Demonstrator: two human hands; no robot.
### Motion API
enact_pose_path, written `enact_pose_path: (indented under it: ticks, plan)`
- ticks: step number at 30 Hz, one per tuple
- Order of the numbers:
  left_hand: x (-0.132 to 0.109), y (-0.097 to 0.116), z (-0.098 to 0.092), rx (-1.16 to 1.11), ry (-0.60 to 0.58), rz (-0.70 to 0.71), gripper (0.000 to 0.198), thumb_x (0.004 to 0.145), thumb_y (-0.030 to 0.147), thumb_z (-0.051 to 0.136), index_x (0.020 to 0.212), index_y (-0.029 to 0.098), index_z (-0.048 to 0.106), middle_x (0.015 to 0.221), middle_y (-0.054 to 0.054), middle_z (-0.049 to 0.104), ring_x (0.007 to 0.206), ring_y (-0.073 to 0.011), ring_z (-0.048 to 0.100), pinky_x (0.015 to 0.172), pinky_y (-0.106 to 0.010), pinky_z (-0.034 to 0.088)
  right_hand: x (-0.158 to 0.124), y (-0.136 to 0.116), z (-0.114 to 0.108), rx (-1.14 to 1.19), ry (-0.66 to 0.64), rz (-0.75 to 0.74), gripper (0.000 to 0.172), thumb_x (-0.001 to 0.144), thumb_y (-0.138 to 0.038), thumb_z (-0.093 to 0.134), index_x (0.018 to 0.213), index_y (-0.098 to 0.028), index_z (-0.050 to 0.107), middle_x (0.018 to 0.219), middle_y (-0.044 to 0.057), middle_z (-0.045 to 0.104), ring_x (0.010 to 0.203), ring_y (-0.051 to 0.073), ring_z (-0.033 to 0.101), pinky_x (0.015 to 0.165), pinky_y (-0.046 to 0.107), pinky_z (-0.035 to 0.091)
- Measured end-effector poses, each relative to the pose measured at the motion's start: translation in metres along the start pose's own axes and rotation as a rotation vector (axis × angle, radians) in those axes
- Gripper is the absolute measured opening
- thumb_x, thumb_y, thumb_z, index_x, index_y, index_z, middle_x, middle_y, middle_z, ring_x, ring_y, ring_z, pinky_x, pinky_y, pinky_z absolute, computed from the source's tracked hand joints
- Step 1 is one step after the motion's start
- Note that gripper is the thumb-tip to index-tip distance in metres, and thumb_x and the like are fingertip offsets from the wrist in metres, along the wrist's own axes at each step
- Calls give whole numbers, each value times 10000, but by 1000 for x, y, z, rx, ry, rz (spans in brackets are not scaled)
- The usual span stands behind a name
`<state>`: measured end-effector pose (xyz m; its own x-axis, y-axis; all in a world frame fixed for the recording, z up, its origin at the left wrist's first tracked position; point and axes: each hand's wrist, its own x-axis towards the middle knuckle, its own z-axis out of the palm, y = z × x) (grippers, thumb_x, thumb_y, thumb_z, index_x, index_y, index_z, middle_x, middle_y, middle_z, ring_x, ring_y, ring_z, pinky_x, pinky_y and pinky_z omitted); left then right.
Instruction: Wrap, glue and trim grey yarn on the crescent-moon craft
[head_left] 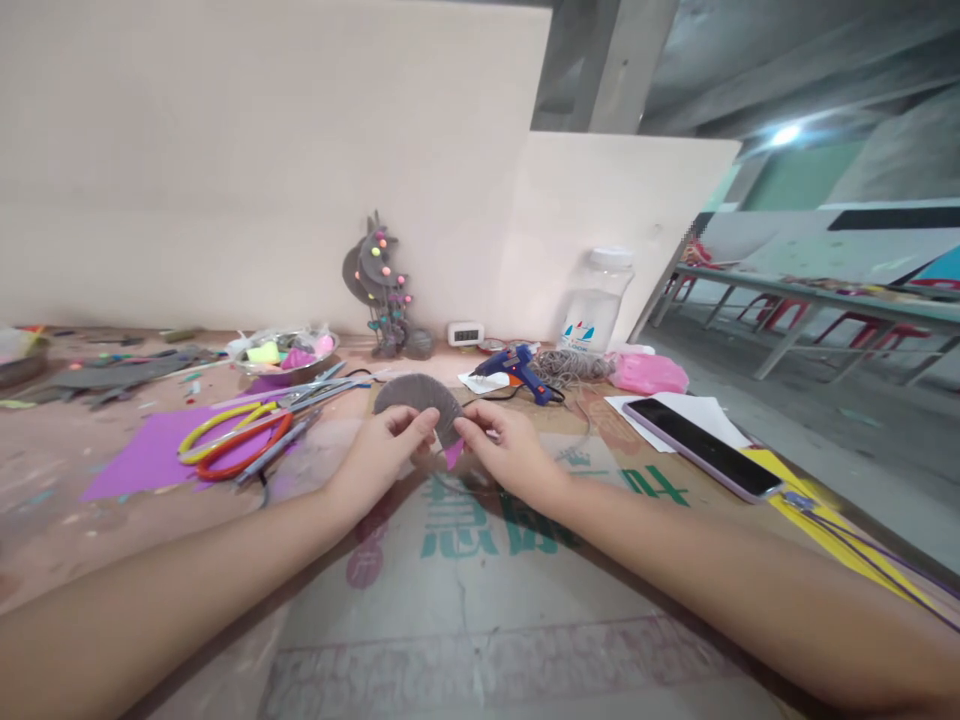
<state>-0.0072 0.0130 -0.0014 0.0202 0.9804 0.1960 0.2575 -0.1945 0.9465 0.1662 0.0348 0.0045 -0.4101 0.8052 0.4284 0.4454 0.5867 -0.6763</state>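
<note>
A grey crescent shape wrapped in yarn [424, 396] is held above the cardboard sheet [480, 600], with a bit of purple showing at its lower tip. My left hand [401, 440] pinches its lower left side between thumb and fingers. My right hand [502, 445] is closed at its right tip, thumb and forefinger pressed together there. The fingers partly hide the lower end of the crescent. Just beyond the hands lies a blue glue gun [517, 372], beside a tangle of grey yarn [570, 368].
Scissors with yellow and red handles [240, 440] lie on purple paper [142, 455] at left. Behind stand a bowl of coloured pieces [289, 352], a grey moon ornament [379, 285], a timer [466, 333] and a plastic jar [596, 305]. A phone [701, 448] lies at right.
</note>
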Motion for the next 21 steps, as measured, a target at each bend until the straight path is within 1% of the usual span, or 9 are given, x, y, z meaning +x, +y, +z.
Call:
enact_pose_path:
  ticks: [3, 5, 10, 12, 14, 16, 18, 19, 21]
  plan:
    - [-1, 6, 0, 128, 18, -6, 381, 800, 488, 524, 592, 170, 556, 612, -8, 577, 632, -160, 540, 637, -267, 406, -3, -4, 0, -58, -7, -27, 198, 860, -314, 471, 727, -180, 530, 642, -9, 533, 617, 119, 479, 563, 219, 363]
    - [-2, 9, 1, 143, 23, 4, 344, 812, 426, 505, 584, 173, 555, 620, -10, 584, 653, -164, 546, 661, -270, 405, -3, -5, 0, -76, -7, -32, 201, 859, -310, 467, 717, -180, 522, 644, -7, 525, 624, 120, 476, 561, 217, 361]
    - [-1, 9, 2, 89, -23, -19, 226, 783, 253, 471, 598, 174, 576, 634, -6, 591, 675, -161, 557, 700, -265, 410, -2, -1, -1, -70, -8, -19, 194, 862, -297, 469, 721, -176, 523, 651, -12, 529, 618, 113, 479, 566, 213, 367]
    - [-1, 7, 2, 16, -38, -21, 184, 756, 209, 473, 615, 169, 586, 669, -10, 604, 705, -158, 564, 716, -258, 414, -2, 0, -1, -59, 1, -26, 190, 868, -292, 466, 736, -173, 534, 652, -15, 534, 615, 109, 481, 576, 213, 370]
    - [0, 4, 2, -87, -53, -24, 184, 766, 242, 485, 634, 164, 587, 703, -19, 614, 727, -162, 573, 724, -261, 423, -2, 0, -1, -47, 7, -35, 183, 870, -286, 467, 747, -173, 542, 656, -17, 539, 616, 107, 486, 582, 212, 372]
    - [0, 2, 2, -128, -69, -32, 261, 797, 352, 497, 646, 160, 587, 689, -23, 607, 704, -168, 575, 701, -273, 431, -2, 0, -1, -44, 6, -41, 182, 871, -284, 469, 746, -173, 540, 660, -18, 541, 619, 106, 488, 584, 212, 372]
    - [0, 2, 1, -57, -75, -28, 357, 802, 459, 506, 632, 156, 585, 641, -18, 586, 658, -165, 561, 667, -277, 422, -3, -1, -1, -57, -1, -45, 189, 869, -289, 474, 731, -173, 534, 658, -17, 538, 621, 109, 485, 586, 215, 370]
    - [0, 3, 1, -7, -72, -24, 379, 798, 482, 512, 621, 155, 582, 619, -14, 576, 637, -161, 550, 650, -276, 413, -3, -2, -2, -65, -4, -45, 193, 868, -291, 475, 727, -174, 533, 656, -17, 535, 621, 110, 484, 588, 217, 369]
    - [0, 5, 1, 62, -74, -24, 373, 801, 470, 516, 612, 155, 578, 607, -8, 566, 619, -152, 535, 624, -268, 398, -3, -2, -2, -70, -5, -35, 197, 868, -296, 474, 725, -174, 531, 652, -18, 530, 622, 111, 482, 592, 219, 371]
